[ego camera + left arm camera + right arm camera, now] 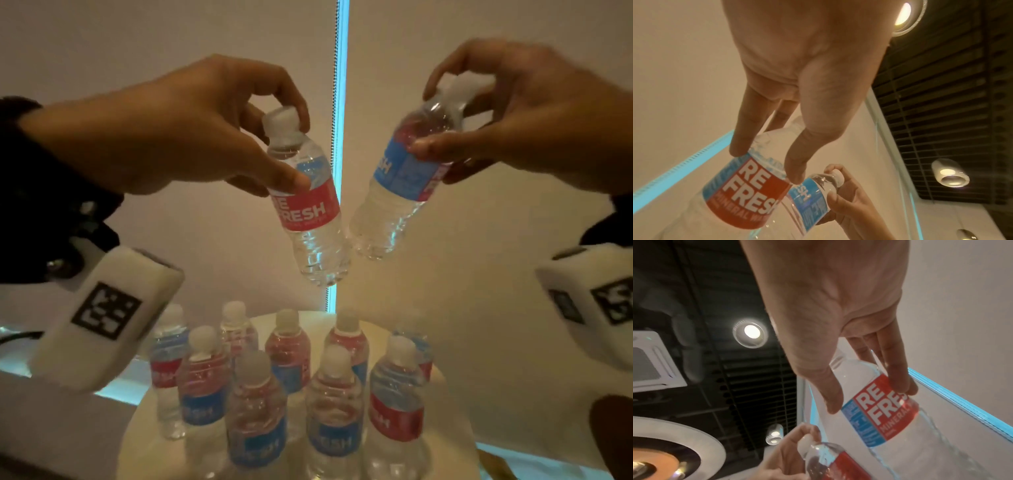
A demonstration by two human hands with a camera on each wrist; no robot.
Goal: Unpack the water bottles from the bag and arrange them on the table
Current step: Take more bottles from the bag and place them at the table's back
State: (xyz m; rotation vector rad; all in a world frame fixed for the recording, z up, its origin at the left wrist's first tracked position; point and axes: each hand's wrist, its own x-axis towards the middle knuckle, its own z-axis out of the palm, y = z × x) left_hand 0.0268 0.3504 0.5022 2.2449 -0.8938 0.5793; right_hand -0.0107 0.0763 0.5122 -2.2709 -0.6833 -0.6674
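Note:
My left hand [191,137] grips a small clear water bottle [308,202] with a red and blue label by its neck and shoulder, held high and tilted. My right hand [534,120] grips a second bottle [404,178] the same way, tilted toward the first. The two bottle bases almost touch in mid-air. In the left wrist view my fingers [740,146] pinch the labelled bottle [748,191]. In the right wrist view my fingers [898,381] hold the other bottle [885,415]. Below, several matching bottles [335,404] stand upright on a round white table [137,442]. No bag is in view.
A pale wall with a vertical blue light strip [340,137] stands right behind the table. White marker blocks [106,315] hang at both wrists. A ceiling with dark slats [941,81] and round lamps shows in the wrist views.

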